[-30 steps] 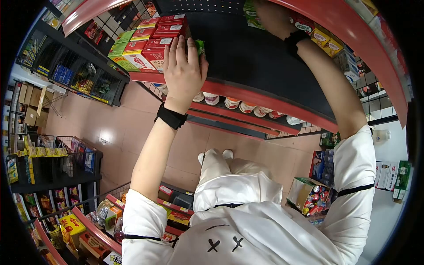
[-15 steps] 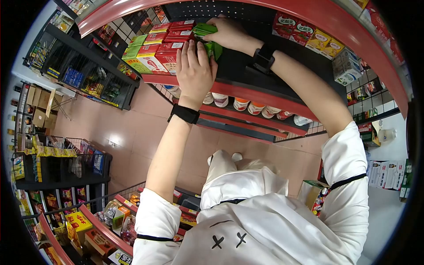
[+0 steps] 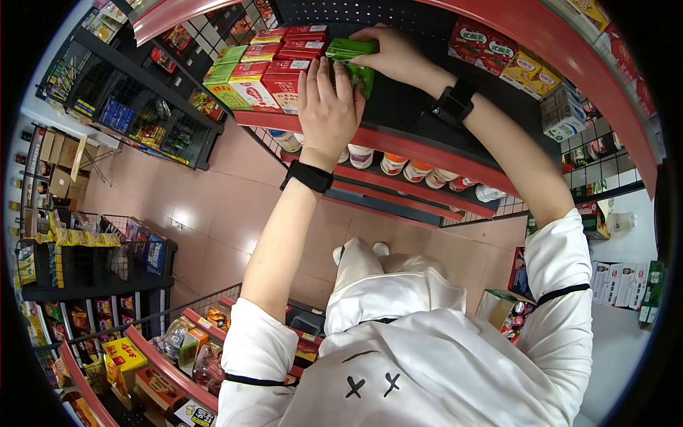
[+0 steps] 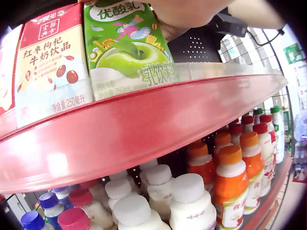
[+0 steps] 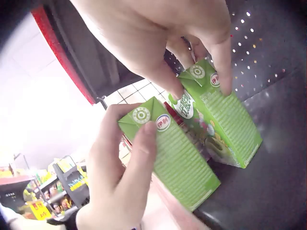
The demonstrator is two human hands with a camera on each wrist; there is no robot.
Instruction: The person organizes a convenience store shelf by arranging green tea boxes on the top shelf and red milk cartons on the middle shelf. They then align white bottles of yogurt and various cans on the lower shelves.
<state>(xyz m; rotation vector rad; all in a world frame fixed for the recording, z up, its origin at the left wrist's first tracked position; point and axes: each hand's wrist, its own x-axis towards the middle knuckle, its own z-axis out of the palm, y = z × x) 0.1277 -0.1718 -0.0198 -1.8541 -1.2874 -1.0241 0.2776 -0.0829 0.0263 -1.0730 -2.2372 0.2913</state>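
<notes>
Two green drink cartons stand on the dark shelf beside a block of red and green cartons. My left hand (image 3: 331, 107) (image 5: 122, 163) holds the front green carton (image 5: 168, 153) (image 4: 129, 48), thumb against its side and a finger at its top edge. Behind it, the right hand (image 3: 405, 60) (image 5: 172, 38) grips the upper end of the other green carton (image 5: 220, 120) (image 3: 351, 48) between thumb and fingers. In the right wrist view that carton stands slightly apart from the front one. A red-and-cream carton (image 4: 53, 67) adjoins the front green carton.
Red yogurt-drink cartons (image 3: 469, 41), yellow cartons (image 3: 521, 67) and white packs (image 3: 562, 112) line the shelf's right side. A red shelf lip (image 4: 144, 124) runs along the front, with bottles (image 4: 230, 182) below. Perforated back panel (image 3: 341, 12) behind.
The right hand has moved left from the shelf's back right with a green carton, which now stands behind the front one. My left hand stays at the front carton; the head view has shifted.
</notes>
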